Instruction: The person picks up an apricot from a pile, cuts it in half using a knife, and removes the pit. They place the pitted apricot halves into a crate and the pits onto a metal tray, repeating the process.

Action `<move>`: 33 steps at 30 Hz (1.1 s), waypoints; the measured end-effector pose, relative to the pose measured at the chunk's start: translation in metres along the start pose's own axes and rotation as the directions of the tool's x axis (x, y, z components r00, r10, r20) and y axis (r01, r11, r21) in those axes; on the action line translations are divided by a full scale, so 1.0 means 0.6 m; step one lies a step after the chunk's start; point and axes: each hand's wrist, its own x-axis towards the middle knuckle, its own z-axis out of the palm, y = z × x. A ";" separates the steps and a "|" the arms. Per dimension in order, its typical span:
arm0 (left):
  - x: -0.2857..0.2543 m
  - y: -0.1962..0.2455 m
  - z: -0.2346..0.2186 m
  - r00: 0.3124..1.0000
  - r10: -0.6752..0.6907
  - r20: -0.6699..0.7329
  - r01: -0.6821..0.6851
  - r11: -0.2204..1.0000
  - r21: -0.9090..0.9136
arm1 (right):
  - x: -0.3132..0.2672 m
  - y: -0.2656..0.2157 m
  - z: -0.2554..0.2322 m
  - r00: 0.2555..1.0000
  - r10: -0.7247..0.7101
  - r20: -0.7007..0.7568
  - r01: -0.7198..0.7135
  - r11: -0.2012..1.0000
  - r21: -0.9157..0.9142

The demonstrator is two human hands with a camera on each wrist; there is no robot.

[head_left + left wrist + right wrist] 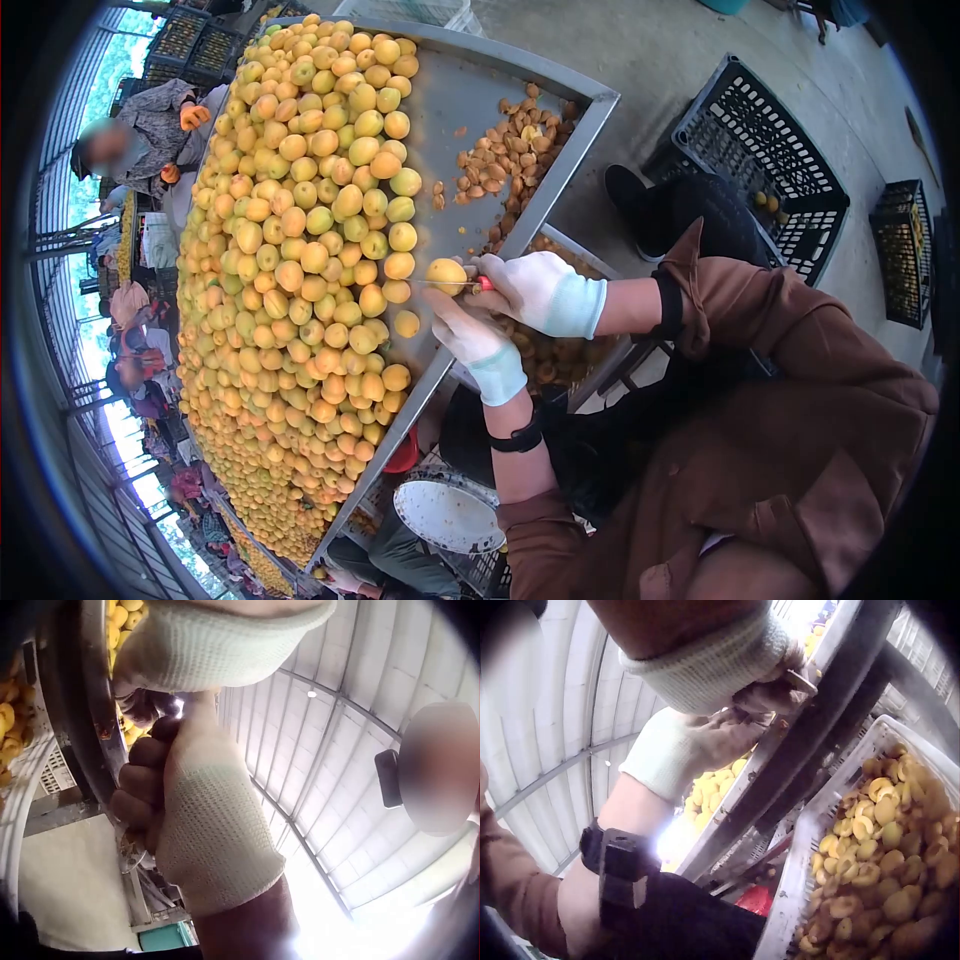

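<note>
In the head view my left hand point(468, 338), in a white glove, holds a yellow apricot point(446, 271) at the metal table's near edge. My right hand point(535, 288), also gloved, grips a small knife with a red handle point(485, 283), its thin blade across the apricot. Both hands meet closely around the fruit. In the right wrist view the right hand point(727, 675) is above the left hand point(697, 746). The left wrist view shows the right hand point(210, 817) with curled fingers; the apricot is hidden there.
A large heap of apricots point(300, 220) covers much of the metal table point(455, 90). Brown pits point(510, 150) lie near its corner. Below the edge stands a white crate point(799, 855) of halved apricots point(870, 855). Black crates point(770, 150) stand on the floor; other people sit across the table.
</note>
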 end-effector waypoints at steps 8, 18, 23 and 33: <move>0.029 -0.002 -0.038 0.995 0.054 0.079 -0.078 0.934 0.348 | 0.007 0.007 -0.005 0.994 -0.098 -0.045 0.100 0.994 0.044; 0.047 -0.011 -0.041 0.983 0.166 -0.073 -0.143 0.958 0.249 | -0.004 -0.007 -0.015 0.998 0.015 0.067 -0.013 1.000 -0.028; 0.037 0.000 -0.034 0.994 0.087 -0.067 -0.077 0.986 0.146 | -0.010 -0.002 -0.013 0.998 -0.010 0.061 0.012 1.000 -0.023; 0.035 0.006 -0.035 0.998 0.035 -0.045 -0.025 0.979 0.202 | 0.006 -0.009 -0.013 0.996 0.020 0.086 -0.013 0.997 -0.075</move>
